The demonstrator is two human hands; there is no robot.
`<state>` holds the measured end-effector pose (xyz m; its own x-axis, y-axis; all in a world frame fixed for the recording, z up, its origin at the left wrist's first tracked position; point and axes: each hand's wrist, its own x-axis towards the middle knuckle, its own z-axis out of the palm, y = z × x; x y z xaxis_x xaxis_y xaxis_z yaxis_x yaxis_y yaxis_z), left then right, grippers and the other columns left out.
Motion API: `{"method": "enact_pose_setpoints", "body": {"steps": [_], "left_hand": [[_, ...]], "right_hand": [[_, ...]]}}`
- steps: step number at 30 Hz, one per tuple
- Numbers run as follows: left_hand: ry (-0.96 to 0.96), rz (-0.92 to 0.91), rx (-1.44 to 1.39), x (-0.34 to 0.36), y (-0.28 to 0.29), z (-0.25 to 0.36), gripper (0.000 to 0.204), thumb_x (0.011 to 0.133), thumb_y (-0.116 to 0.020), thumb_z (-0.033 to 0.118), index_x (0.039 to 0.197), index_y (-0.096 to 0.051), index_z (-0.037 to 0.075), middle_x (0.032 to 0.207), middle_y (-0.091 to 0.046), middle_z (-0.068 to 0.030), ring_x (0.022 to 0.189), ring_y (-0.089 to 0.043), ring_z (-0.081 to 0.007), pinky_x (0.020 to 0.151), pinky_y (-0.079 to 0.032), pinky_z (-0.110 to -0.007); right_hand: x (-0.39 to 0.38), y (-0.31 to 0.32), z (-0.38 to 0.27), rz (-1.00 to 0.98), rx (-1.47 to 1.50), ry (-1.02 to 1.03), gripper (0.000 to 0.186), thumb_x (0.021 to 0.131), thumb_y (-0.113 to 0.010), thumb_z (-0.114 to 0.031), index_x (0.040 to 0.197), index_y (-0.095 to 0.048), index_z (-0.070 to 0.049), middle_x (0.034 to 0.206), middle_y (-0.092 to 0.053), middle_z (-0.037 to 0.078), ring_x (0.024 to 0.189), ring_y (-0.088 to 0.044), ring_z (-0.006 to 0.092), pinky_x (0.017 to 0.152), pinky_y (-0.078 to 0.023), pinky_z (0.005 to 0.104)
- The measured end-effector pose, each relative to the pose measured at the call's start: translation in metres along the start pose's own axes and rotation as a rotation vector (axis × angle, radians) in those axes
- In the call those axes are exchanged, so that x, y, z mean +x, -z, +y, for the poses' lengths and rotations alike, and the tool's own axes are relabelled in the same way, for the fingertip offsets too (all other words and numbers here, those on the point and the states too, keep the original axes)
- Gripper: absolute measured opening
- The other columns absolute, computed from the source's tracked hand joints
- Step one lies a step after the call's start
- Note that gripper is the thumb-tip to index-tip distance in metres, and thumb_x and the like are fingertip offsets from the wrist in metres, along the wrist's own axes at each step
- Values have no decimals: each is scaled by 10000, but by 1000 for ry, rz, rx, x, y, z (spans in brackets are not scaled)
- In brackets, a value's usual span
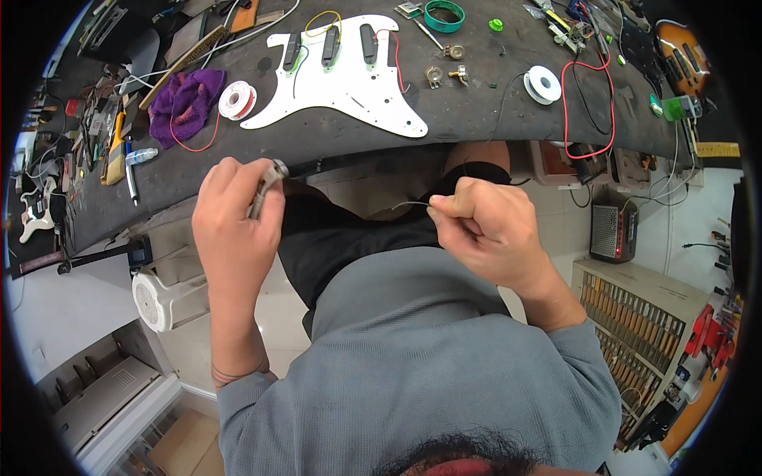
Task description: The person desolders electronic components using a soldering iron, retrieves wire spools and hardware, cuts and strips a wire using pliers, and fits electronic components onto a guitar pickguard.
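Above my lap, near the bench's front edge, my left hand (236, 210) is closed around a grey metal hand tool (272, 174). Its head points up and away; the fingers cover most of it, so its exact kind is unclear. To the right, my right hand (494, 230) is closed in a pinch on a short thin wire (410, 203), whose free end sticks out leftward. The tool and the wire are well apart. On the bench beyond lies a white guitar pickguard (329, 97) fitted with three black pickups (329, 47) with loose leads.
On the dark bench (476, 111) are a red-wire spool (237, 101), a white spool (544, 85), a purple cloth (189, 103), several potentiometers (433, 76), a green tape roll (444, 16) and a red cable (589, 155). A brush (115, 159) lies left. A small amplifier (613, 232) stands right.
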<state>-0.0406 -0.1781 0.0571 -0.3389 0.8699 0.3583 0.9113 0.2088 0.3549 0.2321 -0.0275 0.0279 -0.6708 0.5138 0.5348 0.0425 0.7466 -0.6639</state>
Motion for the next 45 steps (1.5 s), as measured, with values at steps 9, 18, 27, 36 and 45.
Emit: {"method": "enact_pose_setpoints", "body": {"steps": [9,18,27,36,45], "left_hand": [[-385,-78,-192,-2,-25,48,450,684,-814,23,1133,-801,46,906,-601,-66,817,-577,-270,730,-463,-417],[-429,-64,-157,2,-19,50,458,669,-827,25,1126,-803,48,870,-585,-51,779,-565,-253,685,-457,-405],[-406,-108,-119,-1,-19,52,421,677,-870,43,1092,-800,67,826,-578,-41,720,-575,-243,624,-472,-403],[-243,-88,-139,-2,-20,58,276,772,-847,19,1039,-782,52,817,-588,-66,738,-600,-269,662,-502,-406],[165,100,38,11,9,-16,306,815,-806,23,1118,-783,59,903,-623,-84,825,-632,-290,743,-524,-435]], "right_hand": [[6,-13,-7,-65,190,-63,191,854,-859,42,951,-711,-28,778,-699,55,601,-674,207,545,-511,335],[6,-12,-5,-105,177,-62,184,846,-855,12,953,-717,-46,861,-771,68,654,-723,252,570,-552,352],[6,-10,-5,-123,132,-62,202,850,-855,1,915,-670,-51,858,-772,72,676,-738,274,576,-563,367],[3,-17,-5,-98,56,-3,328,947,-837,-30,851,-526,-63,706,-611,78,565,-636,292,498,-475,415],[-3,1,-2,-23,0,11,243,924,-852,16,905,-617,-43,695,-582,67,542,-609,242,494,-463,367]]}}
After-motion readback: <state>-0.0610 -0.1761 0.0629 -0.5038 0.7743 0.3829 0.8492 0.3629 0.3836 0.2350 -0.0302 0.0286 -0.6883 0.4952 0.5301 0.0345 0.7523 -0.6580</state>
